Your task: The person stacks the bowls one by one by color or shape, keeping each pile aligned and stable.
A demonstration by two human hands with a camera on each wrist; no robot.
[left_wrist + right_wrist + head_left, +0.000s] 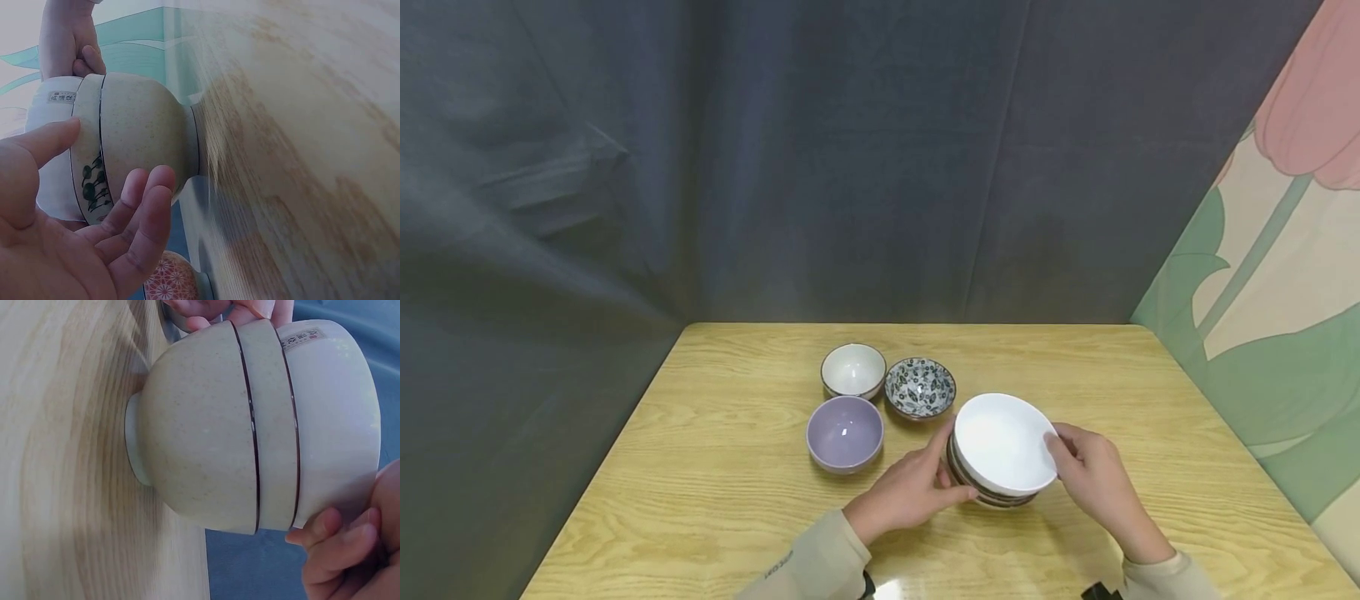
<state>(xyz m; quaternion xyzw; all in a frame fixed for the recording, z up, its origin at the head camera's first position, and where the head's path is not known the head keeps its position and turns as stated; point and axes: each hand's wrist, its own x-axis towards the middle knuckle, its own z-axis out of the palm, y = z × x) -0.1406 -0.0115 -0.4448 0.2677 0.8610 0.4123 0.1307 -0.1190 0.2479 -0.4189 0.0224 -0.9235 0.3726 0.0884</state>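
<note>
A white bowl (1006,442) sits at the top of a stack, tilted a little in the head view. Under it are two beige bowls (200,425) with dark rims, the upper one with a green leaf pattern; the lowest has its foot on the table. My right hand (1093,479) pinches the white bowl's right edge, thumb inside the rim and fingers below it outside. From the left, my left hand (910,492) holds round the stack, its thumb (59,139) on the upper beige bowl near the rim and its fingers curving along the other side.
Left of the stack stand a purple bowl (846,435), a white-inside bowl (853,371) with a dark rim, and a dark-patterned bowl (921,388), close together on the wooden table (715,467). A dark curtain (850,167) hangs behind; a flower-painted wall (1285,350) is at right.
</note>
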